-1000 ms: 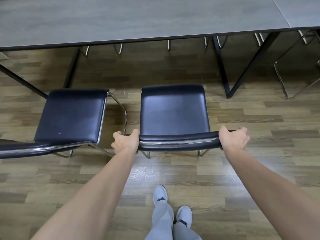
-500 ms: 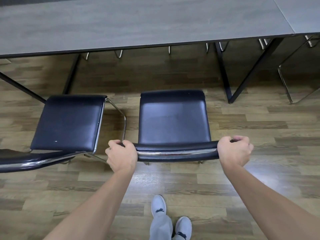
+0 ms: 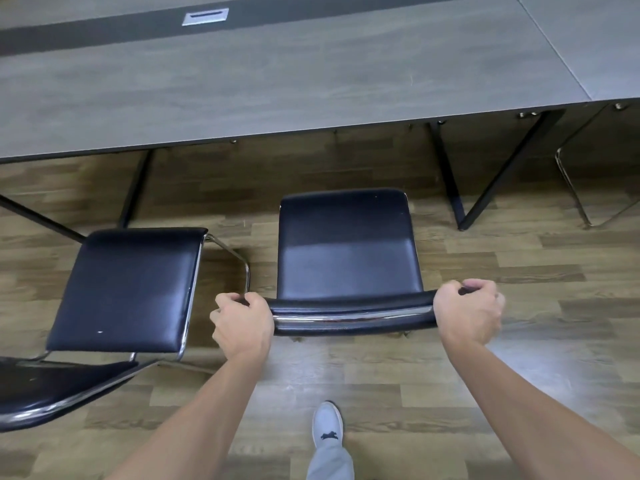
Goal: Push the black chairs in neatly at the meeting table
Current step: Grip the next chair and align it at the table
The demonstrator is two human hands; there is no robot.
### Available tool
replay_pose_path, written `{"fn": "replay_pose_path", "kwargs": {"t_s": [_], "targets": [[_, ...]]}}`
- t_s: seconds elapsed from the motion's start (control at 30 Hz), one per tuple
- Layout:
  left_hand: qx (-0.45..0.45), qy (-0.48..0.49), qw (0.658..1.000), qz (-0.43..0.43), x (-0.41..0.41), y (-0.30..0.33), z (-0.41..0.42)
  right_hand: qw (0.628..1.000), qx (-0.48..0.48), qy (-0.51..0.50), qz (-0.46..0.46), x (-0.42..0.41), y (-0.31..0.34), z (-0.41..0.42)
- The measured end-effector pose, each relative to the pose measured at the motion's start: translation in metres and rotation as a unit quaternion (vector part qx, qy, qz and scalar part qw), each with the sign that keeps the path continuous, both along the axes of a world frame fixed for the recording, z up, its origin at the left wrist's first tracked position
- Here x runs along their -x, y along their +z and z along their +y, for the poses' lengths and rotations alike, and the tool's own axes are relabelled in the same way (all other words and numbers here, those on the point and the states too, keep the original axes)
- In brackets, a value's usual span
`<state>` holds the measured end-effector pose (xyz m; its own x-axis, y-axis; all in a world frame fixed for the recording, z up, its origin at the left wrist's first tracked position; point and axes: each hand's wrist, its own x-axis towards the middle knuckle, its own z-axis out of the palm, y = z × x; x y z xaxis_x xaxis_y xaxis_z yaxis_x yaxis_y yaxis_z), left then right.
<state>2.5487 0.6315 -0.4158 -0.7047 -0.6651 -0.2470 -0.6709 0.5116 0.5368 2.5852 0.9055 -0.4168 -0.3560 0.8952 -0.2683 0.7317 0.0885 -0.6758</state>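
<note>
Gripping the chair (image 3: 348, 244) backrest, fingers of left hand (image 3: 242, 325) and right hand (image 3: 467, 311) curled round its ends, the person needed an even, straight push under the table (image 3: 277, 81).

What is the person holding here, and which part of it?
The black chair, by the top of its backrest: the left hand grips one end, the right hand the other.

This is an office meeting room. A long grey wood-grain table (image 3: 277, 81) on black angled legs fills the far side, with a metal cable-port cover (image 3: 205, 17) set into a dark strip along its middle. Matching black padded chairs (image 3: 346, 244) with chrome tube frames stand before it on wood-effect plank flooring (image 3: 519, 271).
</note>
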Motion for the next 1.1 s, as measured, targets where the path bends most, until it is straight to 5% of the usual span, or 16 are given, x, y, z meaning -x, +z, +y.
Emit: {"fn": "replay_pose_path", "kwargs": {"t_s": [1.1], "targets": [[-0.026,-0.044,0.999,-0.004,0.164,0.006,0.015,0.999,-0.021,-0.033,-0.009,0.143,-0.001,0.01]]}}
